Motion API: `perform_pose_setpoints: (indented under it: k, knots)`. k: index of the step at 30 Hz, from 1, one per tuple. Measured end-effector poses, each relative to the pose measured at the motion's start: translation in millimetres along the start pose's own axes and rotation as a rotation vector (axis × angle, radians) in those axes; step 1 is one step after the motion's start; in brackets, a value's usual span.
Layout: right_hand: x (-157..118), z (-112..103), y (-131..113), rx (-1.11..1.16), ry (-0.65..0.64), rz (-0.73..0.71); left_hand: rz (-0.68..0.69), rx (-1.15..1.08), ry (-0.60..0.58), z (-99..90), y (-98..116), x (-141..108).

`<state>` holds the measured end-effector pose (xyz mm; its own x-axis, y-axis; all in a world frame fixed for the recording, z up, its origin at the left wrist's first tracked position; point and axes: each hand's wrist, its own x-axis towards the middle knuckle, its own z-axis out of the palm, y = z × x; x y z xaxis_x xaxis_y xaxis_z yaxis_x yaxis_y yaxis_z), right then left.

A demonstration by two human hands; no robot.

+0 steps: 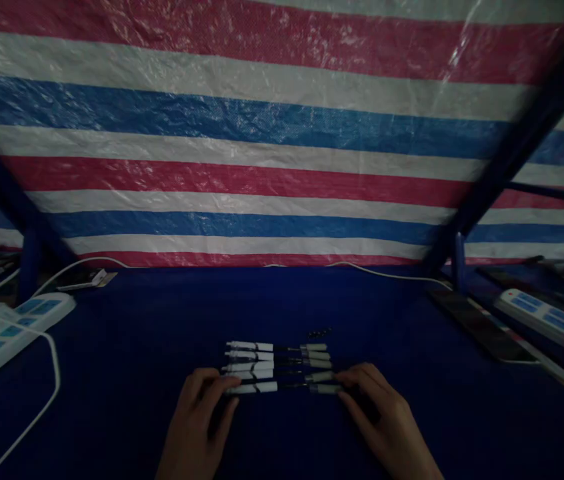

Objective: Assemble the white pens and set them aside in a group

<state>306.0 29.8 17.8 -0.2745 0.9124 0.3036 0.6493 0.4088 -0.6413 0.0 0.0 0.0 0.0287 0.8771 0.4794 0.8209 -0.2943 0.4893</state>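
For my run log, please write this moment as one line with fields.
left hand: touching left ends of pens | right hand: touching right ends | pens: side by side on blue table | power strip: far left

Left hand and right hand rest palm-down, fingers curled inward.

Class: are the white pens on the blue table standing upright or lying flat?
Lying flat: the pens rest side by side in a row on the table.
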Motion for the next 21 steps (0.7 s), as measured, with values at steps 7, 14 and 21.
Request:
perform_pose_setpoints:
  k: [7,14,21]
  knots:
    - [0.6,4.7,-3.1,0.0,0.007,-0.023,-0.006,-0.001,-0.014,-1.9,-1.2,1.9]
    - [1.6,5.1,-7.1,0.017,0.009,-0.004,0.038,-0.045,-0.028,-4.1,-3.8,5.3]
    - [-1.9,1.5,-7.4,0.082,0.017,0.016,-0.009,-0.116,-0.087,-6.0,-4.2,3.8]
